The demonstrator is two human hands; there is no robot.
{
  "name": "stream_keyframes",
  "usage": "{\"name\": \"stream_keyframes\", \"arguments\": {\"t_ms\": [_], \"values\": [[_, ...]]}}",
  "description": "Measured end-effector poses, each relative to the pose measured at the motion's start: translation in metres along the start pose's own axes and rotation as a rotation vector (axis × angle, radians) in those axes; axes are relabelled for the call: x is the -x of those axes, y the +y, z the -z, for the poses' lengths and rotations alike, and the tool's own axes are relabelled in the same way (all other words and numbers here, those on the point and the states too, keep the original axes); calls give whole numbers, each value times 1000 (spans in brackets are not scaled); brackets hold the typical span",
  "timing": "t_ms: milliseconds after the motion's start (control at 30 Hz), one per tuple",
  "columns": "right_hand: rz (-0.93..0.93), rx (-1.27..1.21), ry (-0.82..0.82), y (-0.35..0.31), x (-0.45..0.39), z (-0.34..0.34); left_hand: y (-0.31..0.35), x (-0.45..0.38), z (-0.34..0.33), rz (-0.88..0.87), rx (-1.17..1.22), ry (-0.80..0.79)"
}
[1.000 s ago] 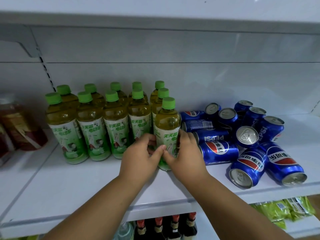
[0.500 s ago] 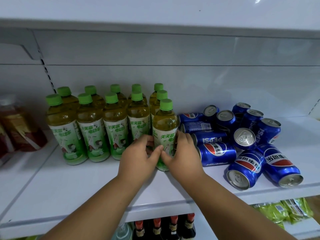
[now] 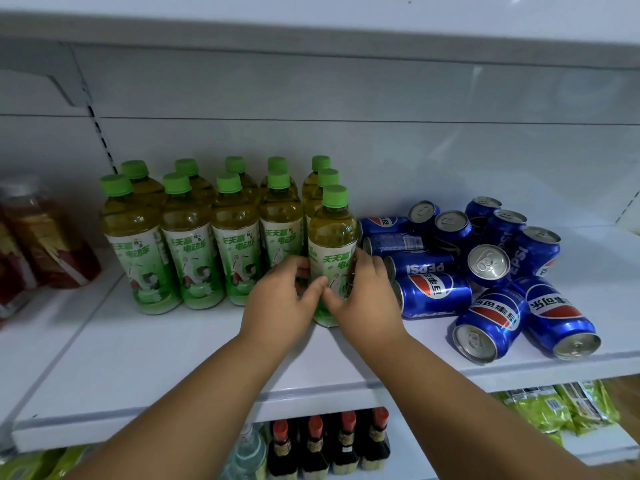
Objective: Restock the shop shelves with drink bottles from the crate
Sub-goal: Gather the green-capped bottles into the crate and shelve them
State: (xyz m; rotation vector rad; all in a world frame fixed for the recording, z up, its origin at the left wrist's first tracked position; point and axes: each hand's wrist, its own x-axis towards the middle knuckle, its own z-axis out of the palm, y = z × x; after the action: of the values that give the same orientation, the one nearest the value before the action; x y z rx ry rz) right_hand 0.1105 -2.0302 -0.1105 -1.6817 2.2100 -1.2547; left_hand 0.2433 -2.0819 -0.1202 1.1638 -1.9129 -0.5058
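Bottle [image 3: 332,251] stands upright on the white shelf [image 3: 173,358], at the right end of the green-tea block and a little nearer the shelf edge than its neighbours. Both hands are clamped on its lower half: the left hand [image 3: 280,303] wraps the left side, the right hand [image 3: 363,299] the right, thumbs nearly meeting over the label. Its base appears to rest on the shelf, so I judge this one is being seated or squared up rather than carried.

Behind and to the left, the other bottles [image 3: 194,244] stand in tidy rows, two or three deep, caps level. That much restocking looks done; bare shelf remains in front of them, and the crate is not in view, so how many are left I cannot tell.

The bottles are clear, smooth plastic with rounded shoulders, yellow-green liquid, ribbed green caps and glossy printed sleeves. Just to the right, touching or nearly touching the held bottle, blue cans [image 3: 485,271] lie tumbled on their sides, shiny metal with silver ends. Far left sit blurred reddish-brown packs [image 3: 41,244]. Below the shelf, dark red-capped bottles [image 3: 329,441] and green packets [image 3: 554,407] show. The back panel [image 3: 381,150] is plain painted metal.
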Motion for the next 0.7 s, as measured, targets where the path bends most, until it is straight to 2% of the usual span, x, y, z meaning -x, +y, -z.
{"name": "stream_keyframes", "arguments": {"t_ms": [200, 367, 533, 700], "values": [[-4, -21, -47, -4, 6, 9, 9, 8, 7, 57, 55, -58], [37, -163, 58, -8, 40, 21, 16, 44, 22, 102, 173, 60], [169, -273, -34, -11, 70, 28, 37, 89, 32, 160, 254, 176], [217, -344, -171, -1, 92, 49, 70, 137, 26, 259, 268, 282]]}}
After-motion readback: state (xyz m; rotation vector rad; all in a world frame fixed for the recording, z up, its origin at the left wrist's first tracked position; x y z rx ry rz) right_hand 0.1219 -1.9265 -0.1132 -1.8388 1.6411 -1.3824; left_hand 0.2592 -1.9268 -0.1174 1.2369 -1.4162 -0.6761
